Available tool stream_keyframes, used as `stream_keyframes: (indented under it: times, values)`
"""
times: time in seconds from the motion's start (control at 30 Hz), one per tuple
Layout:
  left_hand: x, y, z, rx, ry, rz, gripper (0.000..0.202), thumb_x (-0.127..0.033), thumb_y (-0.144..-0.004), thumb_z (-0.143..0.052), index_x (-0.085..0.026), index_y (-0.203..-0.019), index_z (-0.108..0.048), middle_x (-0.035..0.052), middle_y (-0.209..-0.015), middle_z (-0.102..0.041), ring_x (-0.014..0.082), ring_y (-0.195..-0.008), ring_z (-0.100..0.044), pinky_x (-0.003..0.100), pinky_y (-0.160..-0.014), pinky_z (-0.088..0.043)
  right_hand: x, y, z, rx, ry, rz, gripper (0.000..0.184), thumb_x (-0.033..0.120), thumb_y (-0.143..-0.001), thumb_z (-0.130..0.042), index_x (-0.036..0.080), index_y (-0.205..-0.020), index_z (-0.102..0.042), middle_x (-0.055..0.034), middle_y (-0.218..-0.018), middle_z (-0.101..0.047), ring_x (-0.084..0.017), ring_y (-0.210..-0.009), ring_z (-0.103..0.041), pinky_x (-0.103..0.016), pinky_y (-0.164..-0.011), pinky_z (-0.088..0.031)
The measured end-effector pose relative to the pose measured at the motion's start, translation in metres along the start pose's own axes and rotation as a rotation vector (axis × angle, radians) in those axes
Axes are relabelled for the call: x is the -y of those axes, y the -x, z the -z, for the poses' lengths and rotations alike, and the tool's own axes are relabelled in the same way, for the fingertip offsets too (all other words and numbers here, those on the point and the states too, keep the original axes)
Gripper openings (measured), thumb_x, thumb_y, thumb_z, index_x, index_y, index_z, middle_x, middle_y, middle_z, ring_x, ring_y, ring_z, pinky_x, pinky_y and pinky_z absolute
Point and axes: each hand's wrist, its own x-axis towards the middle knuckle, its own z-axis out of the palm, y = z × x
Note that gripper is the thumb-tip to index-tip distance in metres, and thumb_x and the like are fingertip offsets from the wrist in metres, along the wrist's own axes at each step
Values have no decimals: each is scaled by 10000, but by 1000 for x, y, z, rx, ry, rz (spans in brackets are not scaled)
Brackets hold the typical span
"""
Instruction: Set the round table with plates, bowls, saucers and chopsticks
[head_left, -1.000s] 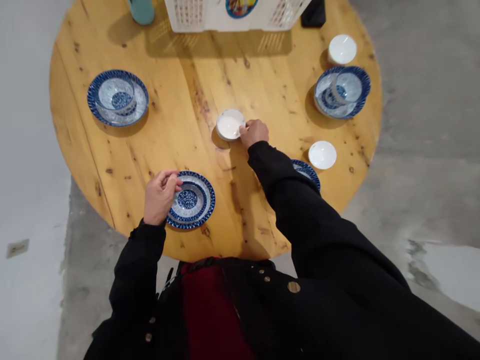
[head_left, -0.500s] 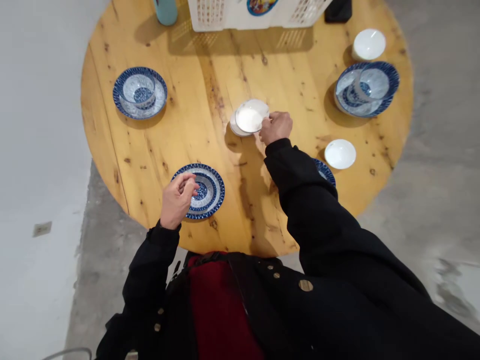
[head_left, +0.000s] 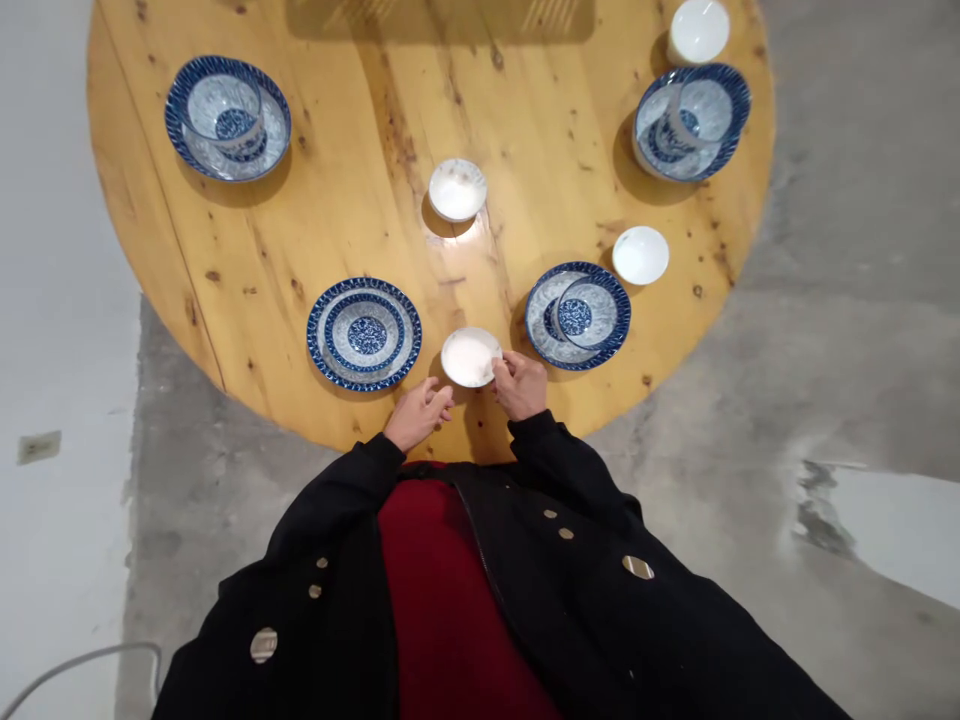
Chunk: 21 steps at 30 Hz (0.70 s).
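My right hand (head_left: 520,384) pinches the right rim of a small white dish (head_left: 469,357) near the round wooden table's front edge (head_left: 247,385). Just left of that dish hovers my left hand (head_left: 417,413), fingers curled and close to its rim, with nothing I can see in them. A second small white dish (head_left: 457,189) sits alone at the table's middle. A blue-patterned plate (head_left: 364,333) lies left of the held dish. To the right stands a blue plate with a bowl on it (head_left: 577,314).
Two more blue plate-and-bowl sets sit at the far left (head_left: 227,117) and far right (head_left: 690,120). Small white dishes lie beside the right sets (head_left: 640,254) (head_left: 697,30). Grey concrete floor (head_left: 840,300) surrounds the table.
My right hand lifted the top white dish off the stack at the table's middle and carried it to the front edge. My left hand left the blue plate and came beside the dish.
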Motion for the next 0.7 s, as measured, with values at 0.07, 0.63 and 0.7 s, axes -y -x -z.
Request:
stream_keyframes:
  times: [0.07, 0.63, 0.7]
  values:
    - [6, -6, -2, -25, 20, -12, 436, -469, -899, -585, -125, -1166, -558, 116, -919, -732, 141, -659, -685, 224, -545, -520, -6, 8, -7, -59, -8, -31, 322, 364, -897, -411, 184, -832, -670, -40, -611, -605, -205, -627, -621, -291, -599, -502]
    - [19, -30, -8, -217, 8, -59, 288, -341, -980, -483, -176, -745, -493, 47, -671, -718, 128, -547, -694, 194, -506, -535, -16, 7, -45, -89, -31, -37, 352, 357, -920, -445, 120, -974, -699, -92, -693, -686, -235, -701, -667, -313, -663, -506]
    - [20, -29, -8, -217, 15, -62, 284, -333, -984, -480, -176, -747, -482, 60, -685, -729, 132, -548, -698, 207, -516, -550, -16, 8, -47, -86, -39, -44, 358, 367, -920, -442, 121, -971, -697, -102, -712, -695, -239, -714, -672, -315, -664, -508]
